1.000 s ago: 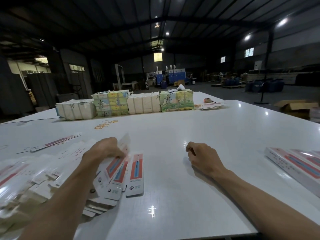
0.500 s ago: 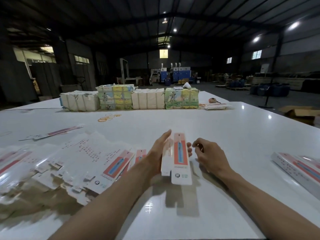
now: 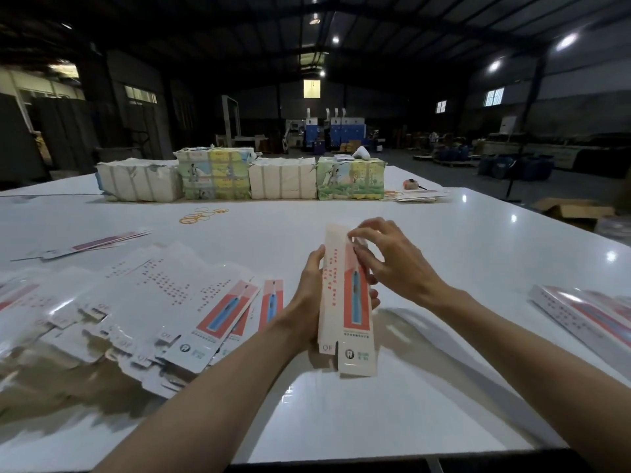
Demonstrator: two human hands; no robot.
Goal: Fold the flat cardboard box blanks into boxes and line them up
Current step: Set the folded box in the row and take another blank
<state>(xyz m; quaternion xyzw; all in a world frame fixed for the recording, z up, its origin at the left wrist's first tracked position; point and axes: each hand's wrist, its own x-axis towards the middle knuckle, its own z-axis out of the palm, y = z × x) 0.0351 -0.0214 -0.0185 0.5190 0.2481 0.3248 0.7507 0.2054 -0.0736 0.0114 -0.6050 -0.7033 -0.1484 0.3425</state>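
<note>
Left hand (image 3: 309, 295) grips box blank (image 3: 345, 302) along its side, held upright above tabletop (image 3: 444, 254) — steadies it for shaping. Right hand (image 3: 392, 264) pinches top end, likely to open it. Loose blanks (image 3: 164, 308) fanned at left; finished boxes (image 3: 587, 315) right.

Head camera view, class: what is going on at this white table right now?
A person holds one partly opened box blank above the table. The left hand grips its lower half from the side, and the right hand pinches its upper end. A spread pile of flat blanks lies to the left; folded boxes lie at the right edge.
</note>
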